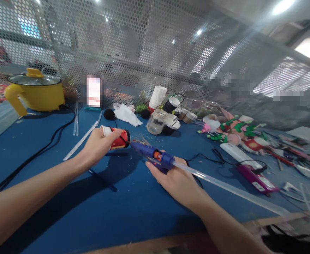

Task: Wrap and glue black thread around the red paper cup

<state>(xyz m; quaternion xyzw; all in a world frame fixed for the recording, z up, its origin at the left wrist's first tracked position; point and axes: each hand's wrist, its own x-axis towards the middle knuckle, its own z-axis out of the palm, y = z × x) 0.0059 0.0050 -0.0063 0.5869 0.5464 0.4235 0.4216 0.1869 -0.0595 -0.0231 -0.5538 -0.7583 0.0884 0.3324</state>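
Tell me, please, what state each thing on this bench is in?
left hand: gripping the red cup.
red cup: on its side, held.
right hand: gripping the glue gun.
glue gun: nozzle at the cup, stick loaded.
yellow pot: lidded.
clear jar: upright.

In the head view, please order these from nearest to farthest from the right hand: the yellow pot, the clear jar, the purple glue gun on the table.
From the right hand:
1. Clear jar, ahead, slightly left.
2. Purple glue gun, right side.
3. Yellow pot, far left corner.

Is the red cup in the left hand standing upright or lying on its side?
On its side: the left hand holds the red cup horizontal, bottom toward the glue gun nozzle.
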